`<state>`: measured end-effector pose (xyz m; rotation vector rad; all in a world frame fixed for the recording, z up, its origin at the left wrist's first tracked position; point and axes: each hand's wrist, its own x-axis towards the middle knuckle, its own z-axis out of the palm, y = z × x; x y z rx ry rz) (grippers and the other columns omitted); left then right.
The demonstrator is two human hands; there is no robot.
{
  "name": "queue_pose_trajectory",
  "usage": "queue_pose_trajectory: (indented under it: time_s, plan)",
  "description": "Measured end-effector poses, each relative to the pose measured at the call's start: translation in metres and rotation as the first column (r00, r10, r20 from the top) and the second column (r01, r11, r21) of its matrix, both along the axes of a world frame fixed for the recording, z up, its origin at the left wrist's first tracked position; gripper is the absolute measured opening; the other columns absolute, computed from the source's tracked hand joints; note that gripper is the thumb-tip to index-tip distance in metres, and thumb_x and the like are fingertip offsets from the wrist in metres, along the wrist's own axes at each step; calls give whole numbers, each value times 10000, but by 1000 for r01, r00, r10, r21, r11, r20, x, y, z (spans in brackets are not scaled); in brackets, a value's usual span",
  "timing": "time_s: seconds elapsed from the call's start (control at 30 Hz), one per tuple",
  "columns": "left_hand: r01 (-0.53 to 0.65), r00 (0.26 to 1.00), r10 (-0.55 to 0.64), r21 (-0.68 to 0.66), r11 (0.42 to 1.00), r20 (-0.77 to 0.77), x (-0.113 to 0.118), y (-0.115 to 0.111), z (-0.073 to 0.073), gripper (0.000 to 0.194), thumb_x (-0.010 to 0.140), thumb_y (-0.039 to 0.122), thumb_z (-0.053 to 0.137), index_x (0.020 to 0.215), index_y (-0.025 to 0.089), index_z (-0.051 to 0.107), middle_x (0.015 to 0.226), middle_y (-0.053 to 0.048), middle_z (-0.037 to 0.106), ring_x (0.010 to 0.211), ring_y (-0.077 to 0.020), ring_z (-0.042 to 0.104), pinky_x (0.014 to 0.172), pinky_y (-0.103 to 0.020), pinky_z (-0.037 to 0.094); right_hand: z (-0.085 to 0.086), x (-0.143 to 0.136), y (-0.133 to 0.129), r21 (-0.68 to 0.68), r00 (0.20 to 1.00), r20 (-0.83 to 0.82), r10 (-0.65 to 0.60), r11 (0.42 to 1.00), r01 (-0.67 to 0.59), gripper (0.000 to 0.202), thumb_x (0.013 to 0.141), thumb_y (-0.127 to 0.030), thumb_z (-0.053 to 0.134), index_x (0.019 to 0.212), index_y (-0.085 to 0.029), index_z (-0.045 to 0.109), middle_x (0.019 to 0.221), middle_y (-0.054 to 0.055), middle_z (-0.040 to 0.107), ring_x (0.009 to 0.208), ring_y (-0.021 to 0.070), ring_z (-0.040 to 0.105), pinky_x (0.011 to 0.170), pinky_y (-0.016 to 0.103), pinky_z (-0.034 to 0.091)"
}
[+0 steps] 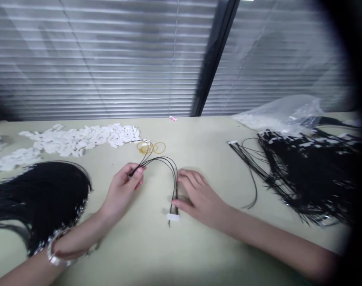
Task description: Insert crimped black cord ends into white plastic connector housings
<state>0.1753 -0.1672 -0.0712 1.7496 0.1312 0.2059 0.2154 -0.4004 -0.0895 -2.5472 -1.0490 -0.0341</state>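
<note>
My left hand point(128, 180) is closed, pinching a few thin black wires point(161, 158) between thumb and fingers. The wires arch over to the right and run down to a white connector point(173, 217) on the table. My right hand point(200, 196) lies beside the hanging part of the wires, thumb and fingers apart, its fingertips at or just touching them. Loose wire ends reach past my left hand toward several yellow rubber bands point(159, 147).
White connectors point(91, 137) are heaped at the back left. Black wires point(55, 194) lie in a bundle on the left. A pile of wires with white connectors point(314, 171) spreads at right, below a clear plastic bag point(285, 113). Blinds point(124, 59) stand behind the table point(133, 254).
</note>
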Motion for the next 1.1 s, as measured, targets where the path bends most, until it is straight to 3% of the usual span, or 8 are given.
queue_pose_trajectory:
  time_s: [0.13,0.3,0.43,0.53,0.7,0.93,1.03,1.1]
  plan:
    - [-65,978,50,70,995,202,0,-3,-3,309,909,425,448,771,155,511,587,26,414,578,-85,393,590,-212,330,11,-24,26,128,974,-206,-90,985,118,565,749,-652,515,1039,-168,487,1128,107,520,1136,253,440,976,442,406]
    - [-120,887,189,-185,975,420,-1,-18,-3,334,885,477,460,746,173,466,515,52,358,474,-83,448,501,-203,362,0,-35,52,396,919,-393,25,907,145,571,697,-548,629,1103,-165,507,1195,113,517,1199,265,419,1052,447,312]
    - [-209,800,400,-416,885,447,-10,-15,6,316,880,452,479,735,171,455,506,45,429,513,-92,510,592,-218,442,-6,-27,53,661,631,-639,439,734,159,203,707,-299,622,821,-136,582,902,60,642,868,166,594,900,339,434]
    - [-247,776,502,-548,799,382,-20,-2,10,294,859,430,515,741,164,476,538,24,506,561,-100,535,655,-245,467,3,-25,42,746,495,-654,572,596,297,190,661,-201,654,820,-154,561,923,45,655,948,179,614,976,343,405]
    - [-99,919,313,-628,772,240,-26,3,3,297,768,416,640,754,143,525,628,4,562,653,-101,568,729,-257,470,13,-26,32,693,50,-657,753,576,433,521,818,-575,440,1173,-194,443,1281,156,520,1081,279,598,1008,495,384]
    - [95,992,-9,-697,710,125,-31,-3,2,258,741,362,698,808,151,565,742,2,544,746,-101,558,777,-265,470,-8,-5,34,541,121,-682,721,386,747,518,824,-611,432,1107,-200,297,1256,241,501,1042,270,621,873,460,499]
    - [174,985,-128,-682,711,118,-36,-4,9,253,748,349,690,741,147,538,647,28,463,653,-82,506,740,-247,456,-12,17,24,497,217,-644,734,186,847,483,870,-586,344,1100,-161,341,1161,226,555,977,238,638,795,422,541]
    - [198,980,-163,-551,811,112,-39,-7,11,285,763,372,665,680,144,515,560,46,381,555,-69,430,674,-228,432,-13,34,12,499,310,-616,725,54,865,465,911,-535,268,1053,-116,413,1028,184,611,840,167,649,703,300,559]
